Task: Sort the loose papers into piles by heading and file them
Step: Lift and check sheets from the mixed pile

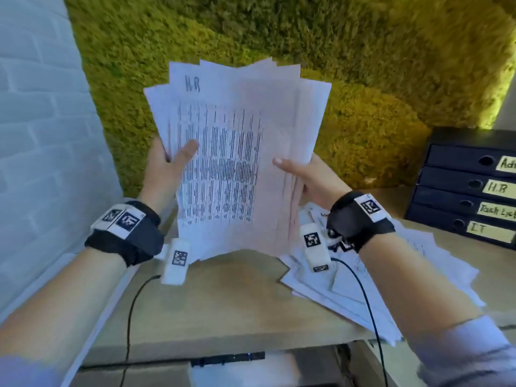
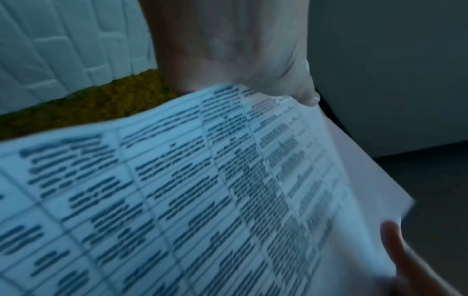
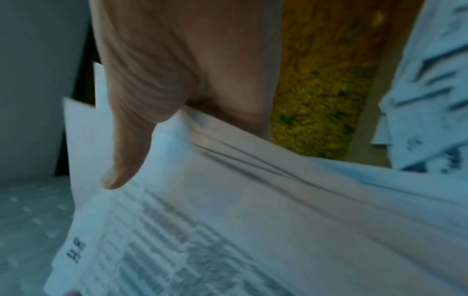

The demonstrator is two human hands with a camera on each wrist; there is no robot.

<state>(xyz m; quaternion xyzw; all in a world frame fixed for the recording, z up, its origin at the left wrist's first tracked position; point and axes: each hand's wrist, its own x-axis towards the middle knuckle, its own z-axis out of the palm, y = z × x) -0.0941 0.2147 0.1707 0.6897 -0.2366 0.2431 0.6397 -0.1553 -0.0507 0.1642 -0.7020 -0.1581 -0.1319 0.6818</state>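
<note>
Both hands hold up a fanned stack of printed papers [image 1: 237, 152] above the desk. Its front sheet carries a table and the handwritten heading "HR". My left hand [image 1: 170, 163] grips the stack's left edge, thumb on the front sheet. My right hand [image 1: 301, 174] grips the right edge the same way. In the left wrist view the front sheet [image 2: 202, 190] fills the frame under the thumb. In the right wrist view the stack [image 3: 253, 210] passes between my right thumb and the fingers behind. A messy pile of loose papers [image 1: 377, 275] lies on the desk at right.
Dark stacked file boxes [image 1: 460, 185] stand at the back right, labelled "Adm…", "H.R", "Task List" and "IT". The wooden desk [image 1: 223, 303] meets a green moss wall [image 1: 307, 37] behind and a white brick wall [image 1: 42, 135] at left. Cables hang from both wrists.
</note>
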